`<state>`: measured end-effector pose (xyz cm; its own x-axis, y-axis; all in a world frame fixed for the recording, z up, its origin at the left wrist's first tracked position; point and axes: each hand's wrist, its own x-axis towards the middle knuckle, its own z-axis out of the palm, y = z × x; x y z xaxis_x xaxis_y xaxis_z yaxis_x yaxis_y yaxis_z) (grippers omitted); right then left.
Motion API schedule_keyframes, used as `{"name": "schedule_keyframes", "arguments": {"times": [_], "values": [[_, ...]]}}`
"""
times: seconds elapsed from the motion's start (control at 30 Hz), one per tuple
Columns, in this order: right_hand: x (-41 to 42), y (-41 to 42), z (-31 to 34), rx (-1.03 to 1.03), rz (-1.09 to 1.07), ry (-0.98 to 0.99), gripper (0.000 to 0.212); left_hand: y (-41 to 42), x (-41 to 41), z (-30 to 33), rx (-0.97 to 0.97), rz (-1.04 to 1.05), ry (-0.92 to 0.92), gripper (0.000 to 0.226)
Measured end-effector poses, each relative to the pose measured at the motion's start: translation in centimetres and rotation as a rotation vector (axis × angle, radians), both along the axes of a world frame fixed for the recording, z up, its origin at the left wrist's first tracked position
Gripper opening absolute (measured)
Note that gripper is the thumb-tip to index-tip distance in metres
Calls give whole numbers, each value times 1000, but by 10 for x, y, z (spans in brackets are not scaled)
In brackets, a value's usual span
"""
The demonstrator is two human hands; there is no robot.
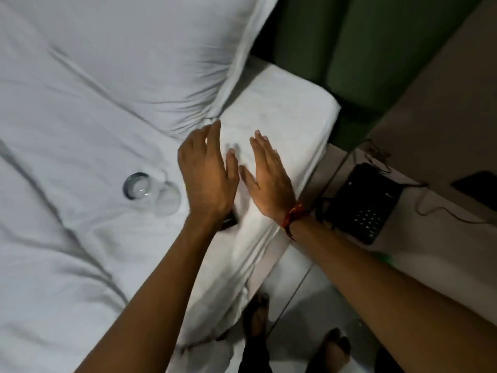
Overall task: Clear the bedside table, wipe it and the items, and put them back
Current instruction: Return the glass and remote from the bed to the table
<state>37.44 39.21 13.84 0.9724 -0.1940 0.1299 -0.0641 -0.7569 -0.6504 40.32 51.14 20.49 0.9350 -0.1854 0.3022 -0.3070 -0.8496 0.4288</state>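
Both my hands hover over the white bed [80, 130] near its right edge. My left hand [207, 168] is open, fingers spread, palm down. My right hand [269, 176] is open too, flat, with a red thread at the wrist. A clear drinking glass [150, 192] lies on its side on the sheet, left of my left hand. A small dark object [230, 221] peeks out under my left wrist; most of it is hidden. The black telephone [368, 203] sits on the light bedside table [441, 232] to the right.
A white pillow [134, 49] lies at the head of the bed. A dark flat object [478, 187] and thin cables [430, 208] rest on the table. A green padded headboard [376, 49] rises behind. My bare feet [258, 316] stand on the pale floor.
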Motion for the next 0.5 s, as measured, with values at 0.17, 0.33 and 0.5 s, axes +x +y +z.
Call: {"name": "schedule_keyframes", "arguments": {"times": [0.17, 0.33, 0.5], "values": [[18, 86, 12, -90, -8, 43, 72, 92, 10, 14, 252, 269, 113, 72], [24, 107, 0, -184, -145, 183, 77, 131, 5, -6, -9, 330, 432, 98], [25, 102, -5, -173, -163, 197, 62, 136, -6, -23, -272, 333, 368, 77]]}}
